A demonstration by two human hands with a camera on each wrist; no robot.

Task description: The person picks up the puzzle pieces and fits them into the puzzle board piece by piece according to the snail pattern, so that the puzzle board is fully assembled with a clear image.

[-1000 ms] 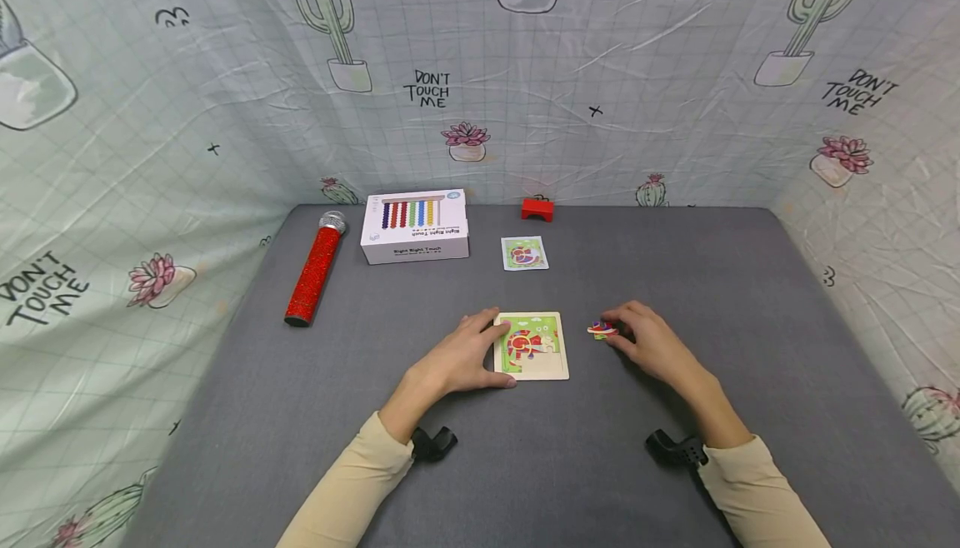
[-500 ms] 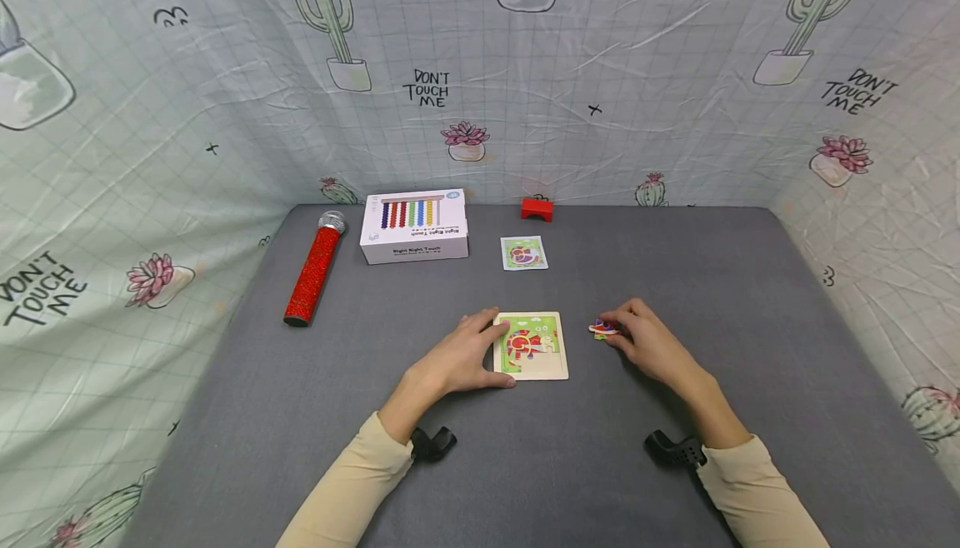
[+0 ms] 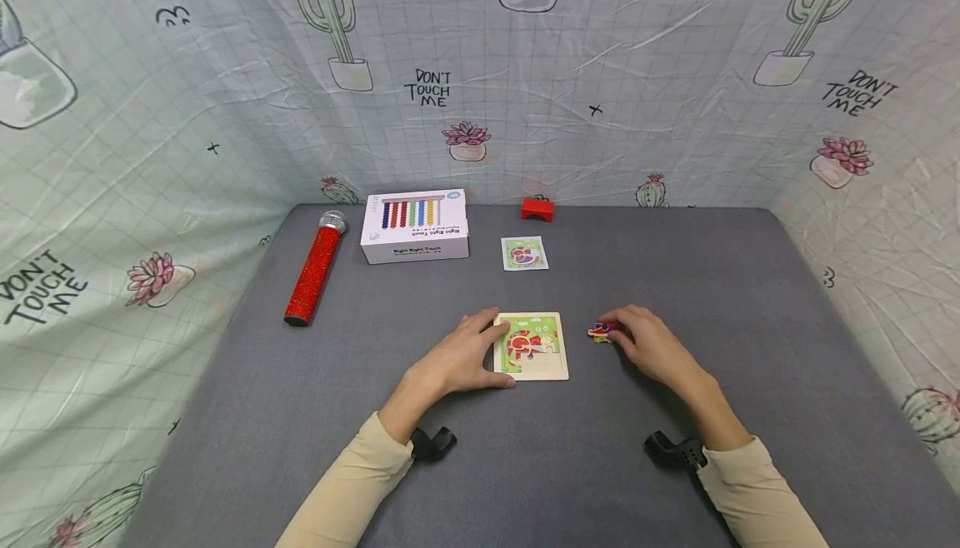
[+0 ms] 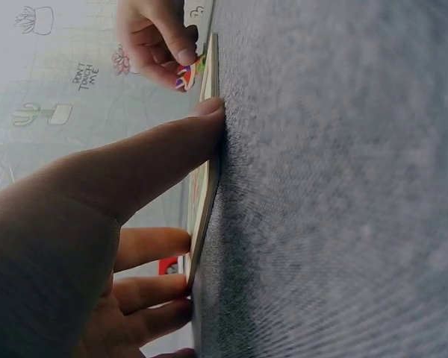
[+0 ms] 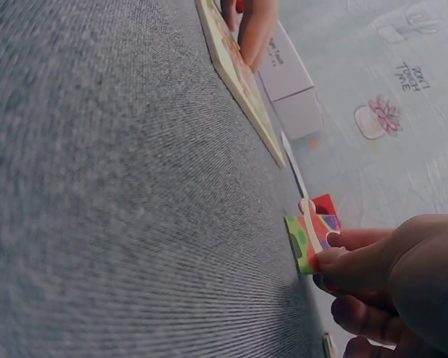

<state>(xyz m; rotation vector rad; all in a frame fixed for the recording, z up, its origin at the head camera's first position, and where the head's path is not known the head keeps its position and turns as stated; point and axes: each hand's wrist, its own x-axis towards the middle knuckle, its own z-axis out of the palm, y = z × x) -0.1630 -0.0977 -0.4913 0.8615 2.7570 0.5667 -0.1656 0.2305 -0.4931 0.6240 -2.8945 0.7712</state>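
Note:
In the head view my left hand [image 3: 471,354] holds a square wooden puzzle board [image 3: 555,369] at its left side. The thumb lies at the near edge and the fingertips at the far edge, as the left wrist view shows. A green and red picture fills part of the board; bare wood shows at its lower right. To the right, my right hand [image 3: 651,343] pinches a colourful puzzle piece [image 5: 305,242] between thumb and forefinger. It is green, red and purple with a pale wooden edge; whether it is one piece or two stacked cannot be told.
Behind the board lies a small picture card [image 3: 525,253], with a red block [image 3: 537,210] farther back. A white box [image 3: 415,227] and a red glittery microphone [image 3: 315,273] lie at the back left. A small pale-edged thing [image 5: 328,345] shows below the right hand.
The puzzle piece in my right hand has tilted and shifted slightly, showing more of its coloured face. My left hand and the board have stayed put.

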